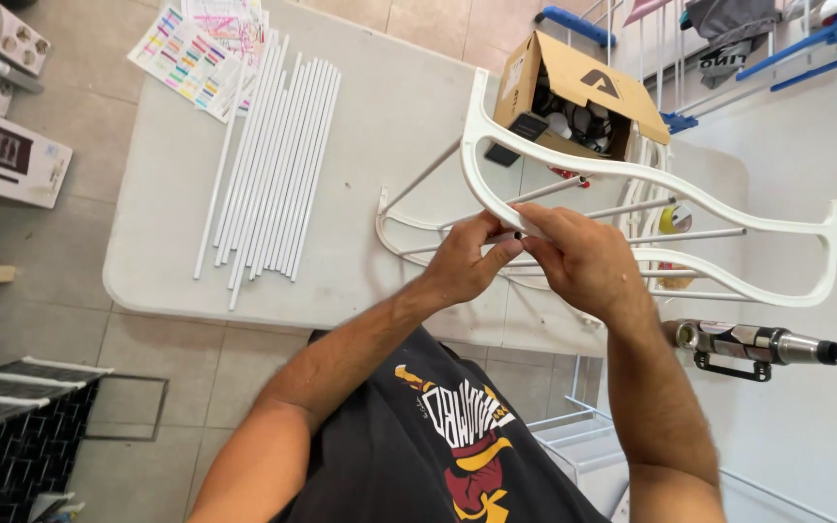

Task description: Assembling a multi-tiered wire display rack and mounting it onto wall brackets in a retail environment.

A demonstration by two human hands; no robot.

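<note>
My left hand is pinched shut on the end of a thin grey rod, thumb and fingertips closed around it right where it meets the near white side rail. My right hand sits just beside it, touching the left at the fingertips, its fingers curled and clamped over the lower edge of that same rail. Both hands meet at one spot, low on the rail's curve, above the near edge of the counter.

The rail is a long wavy piece of white plastic, tilted up off the counter and running from the box to the far right. Several more grey rods run from it back to a second white rail that lies lower, closer to the counter top, so the two rails and the rods form a frame.

Behind the frame stands an open cardboard box with small dark and white parts inside. To the left, well apart from my hands, a bundle of long white tubes lies on the counter, and beyond it some colourful printed sheets. At my right, near my forearm, a dark and silver cylindrical tool lies beside the counter's edge.
</note>
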